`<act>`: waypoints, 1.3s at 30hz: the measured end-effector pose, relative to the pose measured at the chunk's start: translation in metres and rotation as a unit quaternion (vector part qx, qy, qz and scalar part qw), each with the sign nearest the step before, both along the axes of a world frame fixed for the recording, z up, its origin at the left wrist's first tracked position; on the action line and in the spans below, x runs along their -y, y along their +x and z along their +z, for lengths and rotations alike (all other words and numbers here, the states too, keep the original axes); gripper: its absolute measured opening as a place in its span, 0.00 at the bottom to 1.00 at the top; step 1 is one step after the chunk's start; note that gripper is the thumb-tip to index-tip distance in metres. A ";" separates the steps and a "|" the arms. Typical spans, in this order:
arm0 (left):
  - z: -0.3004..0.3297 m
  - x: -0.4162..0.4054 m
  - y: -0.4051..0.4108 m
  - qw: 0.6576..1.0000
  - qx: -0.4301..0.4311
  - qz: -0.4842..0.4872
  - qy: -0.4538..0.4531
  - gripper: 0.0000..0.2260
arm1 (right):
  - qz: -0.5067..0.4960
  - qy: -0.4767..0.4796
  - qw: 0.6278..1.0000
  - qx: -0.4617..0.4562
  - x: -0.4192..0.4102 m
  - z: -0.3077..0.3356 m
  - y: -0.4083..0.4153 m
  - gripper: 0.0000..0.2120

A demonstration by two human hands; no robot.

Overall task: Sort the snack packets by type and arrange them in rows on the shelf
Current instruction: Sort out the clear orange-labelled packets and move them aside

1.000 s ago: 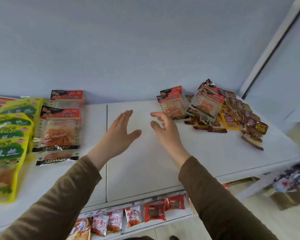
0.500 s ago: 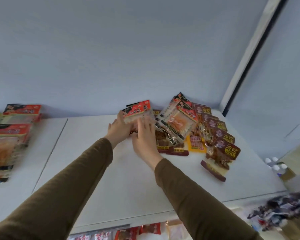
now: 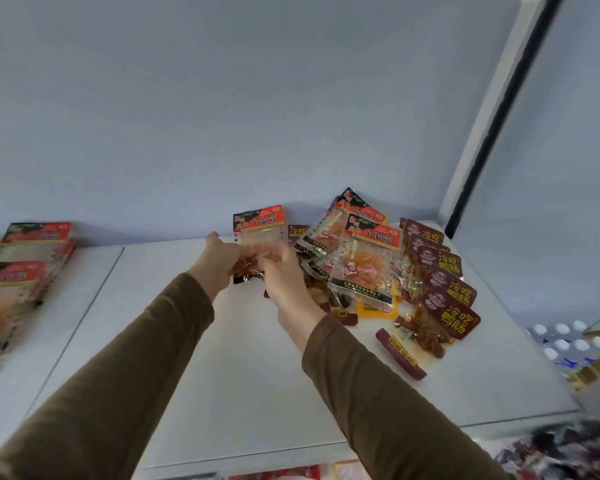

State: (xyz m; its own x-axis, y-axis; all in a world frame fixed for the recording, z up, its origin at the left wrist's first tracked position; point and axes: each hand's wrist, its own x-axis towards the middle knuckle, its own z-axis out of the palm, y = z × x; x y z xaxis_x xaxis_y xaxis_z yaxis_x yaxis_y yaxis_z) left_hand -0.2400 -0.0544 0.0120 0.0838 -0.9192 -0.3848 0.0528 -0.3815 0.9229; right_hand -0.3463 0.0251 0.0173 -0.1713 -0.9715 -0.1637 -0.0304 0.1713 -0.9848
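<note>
Both the left hand (image 3: 219, 259) and right hand (image 3: 282, 275) grip the lower half of one red-topped packet (image 3: 258, 233), raised near the shelf (image 3: 222, 375) back edge beside the pile (image 3: 378, 271); judged light, limp, slippery film, best pinched at sealed edges.

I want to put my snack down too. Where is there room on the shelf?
The bare white shelf between the stacked packets on the left and the jumbled pile on the right is free, under the arms. The right back corner is crowded.

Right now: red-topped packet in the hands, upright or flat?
Upright. The red-topped packet is lifted off the shelf, header up, held by both hands.
</note>
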 end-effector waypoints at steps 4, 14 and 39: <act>-0.002 -0.004 0.019 0.998 0.000 -0.063 0.000 0.18 | 0.009 -0.025 0.999 0.032 -0.006 -0.001 -0.001 0.15; -0.011 -0.006 0.026 0.987 0.147 -0.026 -0.066 0.28 | 0.068 -0.077 0.994 -0.039 0.000 -0.006 0.000 0.25; 0.026 -0.045 0.006 0.978 -0.085 -0.159 -0.101 0.11 | -0.031 -0.076 0.916 -0.392 -0.040 0.002 -0.149 0.27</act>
State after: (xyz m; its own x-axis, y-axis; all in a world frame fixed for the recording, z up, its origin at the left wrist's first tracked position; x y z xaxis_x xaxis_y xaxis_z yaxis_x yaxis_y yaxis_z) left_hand -0.2343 -0.0097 0.0380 -0.2684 -0.9472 -0.1753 0.1211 -0.2136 0.9694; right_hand -0.4952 0.0648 0.0192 -0.2345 -0.9571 0.1703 -0.7328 0.0589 -0.6779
